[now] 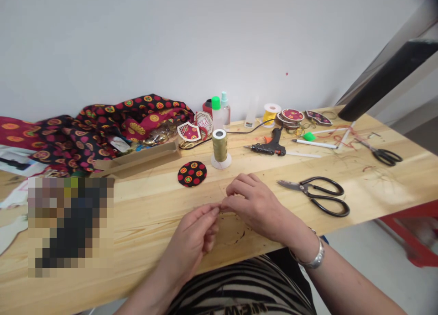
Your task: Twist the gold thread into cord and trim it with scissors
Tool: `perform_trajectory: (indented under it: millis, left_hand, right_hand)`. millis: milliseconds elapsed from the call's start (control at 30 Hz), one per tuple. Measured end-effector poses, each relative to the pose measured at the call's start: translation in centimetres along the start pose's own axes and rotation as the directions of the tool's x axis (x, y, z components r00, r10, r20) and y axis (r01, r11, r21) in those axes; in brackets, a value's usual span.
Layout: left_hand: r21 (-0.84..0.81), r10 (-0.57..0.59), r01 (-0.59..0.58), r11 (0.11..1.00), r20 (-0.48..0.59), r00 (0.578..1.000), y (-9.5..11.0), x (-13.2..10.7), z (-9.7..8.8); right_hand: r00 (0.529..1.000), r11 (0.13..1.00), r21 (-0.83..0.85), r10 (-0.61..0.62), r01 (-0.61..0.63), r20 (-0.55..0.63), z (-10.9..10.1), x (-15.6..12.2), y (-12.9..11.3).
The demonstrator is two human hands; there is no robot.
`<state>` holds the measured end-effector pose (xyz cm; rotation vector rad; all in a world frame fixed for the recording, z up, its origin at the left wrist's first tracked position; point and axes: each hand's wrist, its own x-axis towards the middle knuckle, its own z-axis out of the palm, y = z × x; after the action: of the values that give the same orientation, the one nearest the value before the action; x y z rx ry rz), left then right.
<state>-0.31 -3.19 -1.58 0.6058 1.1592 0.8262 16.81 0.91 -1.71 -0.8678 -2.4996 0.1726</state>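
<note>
My left hand (195, 235) and my right hand (255, 205) meet just above the near edge of the wooden table (143, 223). Both pinch with fingers closed on something thin between them that I cannot make out, perhaps thread. A faint round shape (232, 230) lies on the wood under them. Just beyond stand a spool of gold thread (220, 147) and a round black patterned fabric disc (192, 173). A silver bracelet (316, 255) sits on my right wrist.
Large black scissors (316, 195) lie to the right, smaller scissors (385, 155) farther right. A glue gun (270, 146), bottles (221, 112), yellow spool (271, 112), patterned discs (290, 116), an open cardboard box (143, 157) and heaped patterned cloth (102, 123) fill the back.
</note>
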Motion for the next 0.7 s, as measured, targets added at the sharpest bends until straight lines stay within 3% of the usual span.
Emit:
perform_trajectory:
  millis: [267,500,600,700]
  left_hand:
    - [0.229,0.086,-0.085,0.970,0.005,0.996,-0.6,0.1,-0.5]
    - [0.423,0.180,-0.163,0.892,0.000,0.984,-0.5,-0.1,-0.9]
    - [0.383,0.171,-0.151,0.911,-0.019,0.985,-0.7,0.1,-1.2]
    - [0.289,0.164,-0.136,0.948,-0.075,0.984,-1.0,0.3,-1.5]
  right_hand:
    - [1.000,1.000,0.028,0.006,-0.006,0.009,-0.2,-0.1,0.1]
    - [0.999,0.997,0.060,0.038,-0.038,0.007,-0.4,0.0,0.3]
    - [0.986,0.986,0.081,0.151,-0.146,-0.066,-0.4,-0.2,1.1]
    - [0.904,0.929,0.093,0.369,-0.357,-0.217,-0.6,-0.9,2.2]
